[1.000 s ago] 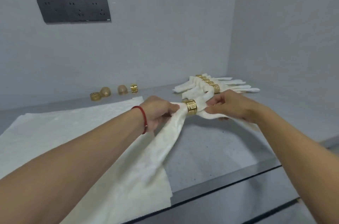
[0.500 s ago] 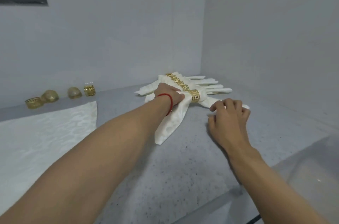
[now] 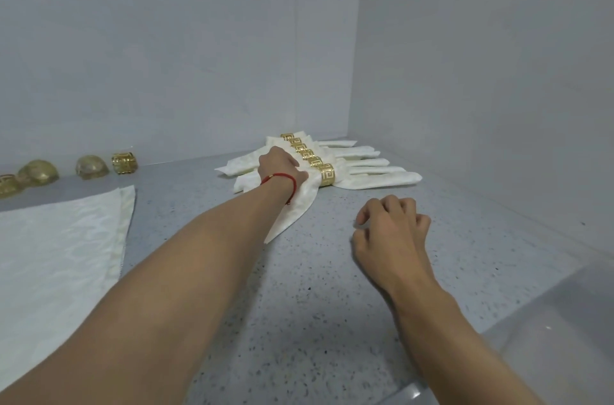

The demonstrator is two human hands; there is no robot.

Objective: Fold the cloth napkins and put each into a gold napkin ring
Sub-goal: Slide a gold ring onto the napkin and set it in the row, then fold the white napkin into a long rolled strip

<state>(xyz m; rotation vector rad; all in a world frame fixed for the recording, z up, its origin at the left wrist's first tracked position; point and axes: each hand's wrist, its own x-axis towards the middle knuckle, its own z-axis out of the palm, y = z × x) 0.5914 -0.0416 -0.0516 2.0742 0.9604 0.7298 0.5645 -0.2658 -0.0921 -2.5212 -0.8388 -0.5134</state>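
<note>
The nearest ringed napkin (image 3: 300, 202) is laid on the grey counter (image 3: 299, 288) under the left hand (image 3: 282, 168), with its gold napkin ring (image 3: 327, 174) just beside the fingers of this hand, on their right. The cloth seems to be held or pressed by the left hand close to the ring, but whether the fingers are curled round it cannot be told, because they are hidden behind the back of the hand. The right hand (image 3: 390, 232) is kept apart from the napkin, near it and lower on the counter, with the fingers loosely curled and nothing held in it.

It is judged that the step in hand is the placing of this finished napkin at the near end of the row of ringed napkins (image 3: 332, 155), which is spread just beyond the left hand like a fan. For the next move, it is judged that the napkin is to be let go and a new cloth is to be taken.

A flat unfolded napkin (image 3: 59, 245) is seen well to the left of the left forearm. Beyond it, by the wall, spare gold rings (image 3: 124, 162) and two round golden objects (image 3: 92, 167) are stood; what these objects are cannot be told. No container with things inside is shown.
</note>
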